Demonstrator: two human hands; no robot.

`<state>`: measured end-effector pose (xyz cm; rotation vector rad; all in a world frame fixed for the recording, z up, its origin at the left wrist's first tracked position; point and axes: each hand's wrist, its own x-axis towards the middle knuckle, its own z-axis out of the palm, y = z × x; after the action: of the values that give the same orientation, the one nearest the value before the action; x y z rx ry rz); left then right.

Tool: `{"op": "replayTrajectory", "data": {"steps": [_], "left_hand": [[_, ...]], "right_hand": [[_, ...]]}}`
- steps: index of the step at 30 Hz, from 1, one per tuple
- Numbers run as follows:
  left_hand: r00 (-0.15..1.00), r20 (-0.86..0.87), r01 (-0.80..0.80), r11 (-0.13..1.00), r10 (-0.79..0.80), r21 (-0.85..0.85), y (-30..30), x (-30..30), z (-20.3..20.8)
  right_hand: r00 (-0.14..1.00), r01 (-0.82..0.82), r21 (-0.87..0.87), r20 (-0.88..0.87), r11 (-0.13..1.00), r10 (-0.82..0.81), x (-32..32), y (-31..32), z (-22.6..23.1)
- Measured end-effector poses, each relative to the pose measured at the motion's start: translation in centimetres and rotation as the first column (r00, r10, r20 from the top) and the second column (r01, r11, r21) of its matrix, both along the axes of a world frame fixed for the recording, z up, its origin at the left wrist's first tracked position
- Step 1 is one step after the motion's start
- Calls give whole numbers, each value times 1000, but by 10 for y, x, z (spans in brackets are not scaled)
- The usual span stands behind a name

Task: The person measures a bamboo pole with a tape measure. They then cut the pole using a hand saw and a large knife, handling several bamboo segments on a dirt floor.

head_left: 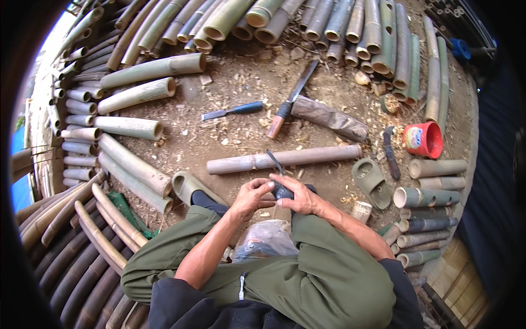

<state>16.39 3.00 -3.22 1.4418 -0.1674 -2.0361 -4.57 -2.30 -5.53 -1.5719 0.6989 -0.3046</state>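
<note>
My left hand (251,196) and my right hand (298,196) meet above my lap, fingers bent inward. Between them is a small dark bundle (281,191), partly covered by my right fingers; its kind is hard to make out. A thin dark strip (275,161) rises from beside the fingers and crosses a bamboo tube (307,157) lying on the ground just beyond. My left thumb and fingers are pinched together, and what they grip is hidden. Farther out lie a blue-handled chisel (233,111), a long blade with a wooden handle (293,98) and a brown sheath-like piece (330,117).
Bamboo tubes (131,129) line the left, far side and right. A red bucket (423,140), a curved dark tool (390,153) and a loose sandal (372,183) lie at the right. A clear plastic bag (267,240) sits between my legs. Wood chips litter the dirt (230,145).
</note>
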Motion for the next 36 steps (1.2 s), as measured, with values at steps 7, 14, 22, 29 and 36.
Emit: {"op": "replayTrajectory", "data": {"steps": [7, 14, 22, 29, 36], "left_hand": [[995, -74, -62, 998, 62, 4, 35, -10, -42], [591, 558, -605, 778, 582, -170, 28, 114, -70], [647, 649, -472, 878, 401, -73, 13, 134, -84], [723, 632, -346, 938, 278, -16, 9, 139, -87], [700, 686, -248, 968, 197, -25, 4, 142, -83]], "right_hand": [[949, -20, -315, -306, 949, -81, -40, 10, 15], [631, -122, -615, -654, 779, -417, -201, -83, 8], [556, -41, -560, -701, 828, -446, -250, -126, 2], [524, -24, -455, -764, 890, -376, -271, -127, -1], [537, -15, -462, -752, 887, -382, -268, -127, -4]]}}
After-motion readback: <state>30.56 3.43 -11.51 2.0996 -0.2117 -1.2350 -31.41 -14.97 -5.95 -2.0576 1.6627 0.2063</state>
